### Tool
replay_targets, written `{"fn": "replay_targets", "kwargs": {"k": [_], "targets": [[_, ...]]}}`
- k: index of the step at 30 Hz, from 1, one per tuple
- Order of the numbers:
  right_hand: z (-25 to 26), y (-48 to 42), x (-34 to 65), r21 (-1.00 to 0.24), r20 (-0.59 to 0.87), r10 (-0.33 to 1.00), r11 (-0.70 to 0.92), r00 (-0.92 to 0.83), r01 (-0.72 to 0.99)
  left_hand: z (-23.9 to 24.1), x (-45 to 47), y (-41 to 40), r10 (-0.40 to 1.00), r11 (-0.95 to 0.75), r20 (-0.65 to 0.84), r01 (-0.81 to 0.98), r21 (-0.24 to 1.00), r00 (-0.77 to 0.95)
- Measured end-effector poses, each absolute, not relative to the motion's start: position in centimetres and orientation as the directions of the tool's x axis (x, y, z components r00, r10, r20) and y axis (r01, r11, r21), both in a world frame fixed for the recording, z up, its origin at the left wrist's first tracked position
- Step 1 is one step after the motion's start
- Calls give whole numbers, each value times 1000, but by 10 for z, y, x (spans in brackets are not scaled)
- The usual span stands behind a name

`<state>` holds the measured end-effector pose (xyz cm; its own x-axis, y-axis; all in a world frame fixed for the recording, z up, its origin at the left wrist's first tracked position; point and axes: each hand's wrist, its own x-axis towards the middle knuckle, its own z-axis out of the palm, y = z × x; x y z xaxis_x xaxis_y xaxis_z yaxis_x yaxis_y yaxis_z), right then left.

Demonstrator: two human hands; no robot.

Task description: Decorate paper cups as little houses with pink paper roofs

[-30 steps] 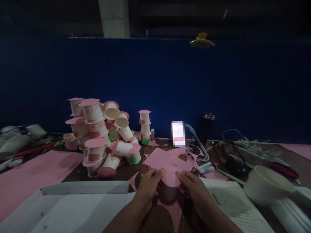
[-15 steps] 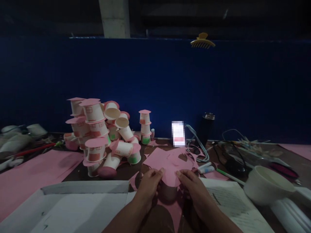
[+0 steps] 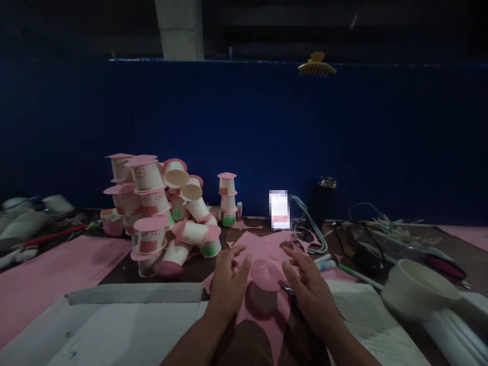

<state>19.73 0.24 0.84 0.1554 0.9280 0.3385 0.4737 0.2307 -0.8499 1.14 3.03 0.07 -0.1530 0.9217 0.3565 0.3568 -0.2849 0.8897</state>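
Observation:
A paper cup [image 3: 263,299] stands upside down between my hands, with a round pink paper disc [image 3: 266,275] lying on its top. My left hand [image 3: 230,279] is open to the left of the cup, fingers apart and holding nothing. To the right, my right hand [image 3: 308,282] is also open, its thumb and fingers spread, apart from the disc. Beneath the cup lies cut pink paper [image 3: 253,244] with round holes. Metal scissors [image 3: 287,290], partly hidden, show beside my right hand.
Many decorated cups with pink tops [image 3: 148,175] are stacked at left. A white box [image 3: 133,315] lies in front of them. Along the back stand a lit phone [image 3: 279,209] and a dark bottle [image 3: 323,206]. At right are a printed sheet [image 3: 366,315] and a large white bowl [image 3: 419,290].
Both hands have let go of the pink disc and spread outward to either side. The disc now rests on the upturned cup.

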Motion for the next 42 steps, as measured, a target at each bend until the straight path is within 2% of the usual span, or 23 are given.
{"fn": "replay_targets", "kwargs": {"k": [3,6,10,22,30,42], "targets": [[3,6,196,-690,459,888,338,26,640,2,12,27,848,-463,529,501,731,12],[-1,9,194,-572,526,849,403,-57,715,1,15,24,831,-501,548,556,663,96],[0,9,191,-499,536,838,413,-103,762,1,17,22,831,-506,541,583,635,132],[0,6,191,-506,464,879,366,-110,781,-2,17,24,840,-499,515,621,604,174],[-1,5,191,-417,542,828,412,-142,810,1,16,22,811,-539,549,622,567,203],[6,-1,188,-353,506,848,370,-157,859,-1,15,23,806,-539,555,640,548,204]]}}
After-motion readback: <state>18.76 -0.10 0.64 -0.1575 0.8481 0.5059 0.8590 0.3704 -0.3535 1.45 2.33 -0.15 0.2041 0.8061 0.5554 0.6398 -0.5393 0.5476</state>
